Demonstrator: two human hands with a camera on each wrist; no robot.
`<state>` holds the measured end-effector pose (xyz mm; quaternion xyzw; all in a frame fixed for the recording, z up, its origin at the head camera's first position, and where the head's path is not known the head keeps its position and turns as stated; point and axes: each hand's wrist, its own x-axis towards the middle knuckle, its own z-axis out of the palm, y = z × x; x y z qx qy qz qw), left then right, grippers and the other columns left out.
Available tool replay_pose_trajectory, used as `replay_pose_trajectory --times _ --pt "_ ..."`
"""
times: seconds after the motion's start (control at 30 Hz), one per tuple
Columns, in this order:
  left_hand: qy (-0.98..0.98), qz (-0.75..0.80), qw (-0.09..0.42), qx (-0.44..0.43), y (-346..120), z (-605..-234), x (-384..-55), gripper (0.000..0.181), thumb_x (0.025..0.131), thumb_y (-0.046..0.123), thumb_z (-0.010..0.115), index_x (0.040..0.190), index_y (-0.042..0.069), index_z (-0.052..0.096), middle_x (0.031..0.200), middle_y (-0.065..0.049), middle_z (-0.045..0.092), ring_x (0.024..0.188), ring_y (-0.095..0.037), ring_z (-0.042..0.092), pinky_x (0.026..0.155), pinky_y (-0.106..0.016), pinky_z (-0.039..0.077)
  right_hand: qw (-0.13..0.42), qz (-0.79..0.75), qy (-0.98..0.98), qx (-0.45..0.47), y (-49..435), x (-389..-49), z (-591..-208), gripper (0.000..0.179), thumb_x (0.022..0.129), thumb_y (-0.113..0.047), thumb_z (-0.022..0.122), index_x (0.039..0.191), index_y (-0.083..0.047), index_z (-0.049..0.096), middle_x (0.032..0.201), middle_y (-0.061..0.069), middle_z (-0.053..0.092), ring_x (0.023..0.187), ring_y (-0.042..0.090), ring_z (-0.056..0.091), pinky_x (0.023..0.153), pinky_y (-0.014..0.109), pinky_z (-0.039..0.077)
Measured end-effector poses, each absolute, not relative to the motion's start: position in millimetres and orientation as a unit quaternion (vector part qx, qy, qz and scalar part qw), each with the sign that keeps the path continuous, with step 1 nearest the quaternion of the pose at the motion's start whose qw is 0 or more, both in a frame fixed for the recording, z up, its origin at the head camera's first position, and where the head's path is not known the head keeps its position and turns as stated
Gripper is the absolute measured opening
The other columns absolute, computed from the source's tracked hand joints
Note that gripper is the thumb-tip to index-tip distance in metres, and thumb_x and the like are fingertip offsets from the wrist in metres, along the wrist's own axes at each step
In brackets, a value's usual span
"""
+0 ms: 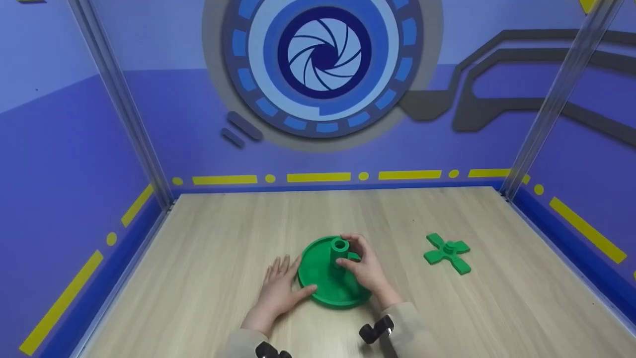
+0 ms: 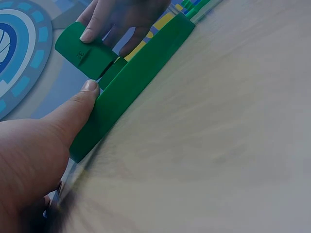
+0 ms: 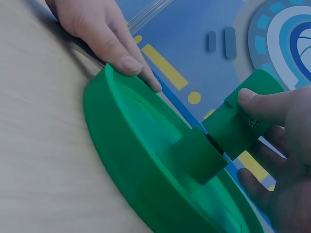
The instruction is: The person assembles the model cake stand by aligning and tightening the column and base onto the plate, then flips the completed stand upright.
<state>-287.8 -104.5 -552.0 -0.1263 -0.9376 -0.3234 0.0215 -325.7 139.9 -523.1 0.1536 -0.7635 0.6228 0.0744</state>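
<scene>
On the wooden table stands a shallow round green tray (image 1: 316,278) with a raised rim. A short green socket (image 3: 198,156) rises from its floor. My right hand (image 1: 368,269) pinches a green hollow cylinder (image 3: 245,116) between thumb and fingers. In the right wrist view the cylinder's lower end is right at the socket's top, a thin dark gap showing between them. My left hand (image 1: 281,289) rests against the tray's left side, fingers spread and straight. Its thumb (image 2: 80,104) lies at the rim.
To the right on the table lies a green four-armed cross piece (image 1: 449,250) with a stub in its middle. Blue printed walls (image 1: 318,159) enclose the table (image 1: 223,223) at the back and both sides, with metal posts (image 1: 124,109) at the corners.
</scene>
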Motion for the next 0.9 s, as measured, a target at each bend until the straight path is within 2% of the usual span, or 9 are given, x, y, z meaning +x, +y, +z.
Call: replay_pose_trajectory --times 0.23,0.43,0.63,0.77,0.9 --pt "-0.938 -0.324 0.022 -0.123 -104 -553 -288 0.095 0.09 0.064 0.067 0.161 0.01 0.034 0.166 -0.03 0.027 0.156 -0.053 0.015 0.128 -0.067 0.012 0.114 0.587 -0.793 0.118 133 -324 -527 0.053 0.085 -0.01 0.084 0.129 -0.012 0.054 0.128 0.015 0.065 0.119 0.032 0.062 0.095 0.046 0.054" --pt "-0.938 -0.324 0.019 -0.12 -103 -554 -288 0.094 0.091 0.064 0.067 0.161 0.011 0.034 0.166 -0.03 0.026 0.157 -0.052 0.015 0.128 -0.067 0.012 0.14 0.561 -0.81 0.095 127 -322 -529 0.056 0.082 -0.013 0.087 0.124 -0.013 0.05 0.123 0.012 0.061 0.115 0.029 0.062 0.09 0.038 0.055" --pt "-0.939 -0.324 0.017 -0.116 -103 -552 -288 0.095 0.09 0.063 0.068 0.161 0.011 0.034 0.167 -0.029 0.026 0.157 -0.052 0.015 0.129 -0.066 0.011 0.145 0.555 -0.813 0.099 127 -322 -530 0.061 0.081 -0.014 0.089 0.125 -0.012 0.048 0.123 0.014 0.062 0.114 0.031 0.062 0.091 0.047 0.057" --pt "-0.94 -0.321 0.019 -0.116 -103 -552 -288 0.095 0.09 0.065 0.068 0.161 0.011 0.034 0.166 -0.029 0.026 0.157 -0.051 0.015 0.128 -0.067 0.012 0.119 0.58 -0.796 0.125 132 -323 -530 0.072 0.083 -0.016 0.087 0.141 -0.011 0.046 0.136 0.017 0.059 0.125 0.035 0.058 0.102 0.055 0.053" --pt "-0.941 -0.317 0.024 -0.118 -103 -552 -288 0.096 0.089 0.065 0.068 0.161 0.01 0.035 0.166 -0.029 0.027 0.157 -0.052 0.016 0.128 -0.067 0.012 0.073 0.622 -0.762 0.163 139 -325 -528 0.074 0.088 -0.009 0.081 0.152 -0.009 0.042 0.148 0.022 0.055 0.133 0.042 0.054 0.112 0.062 0.046"
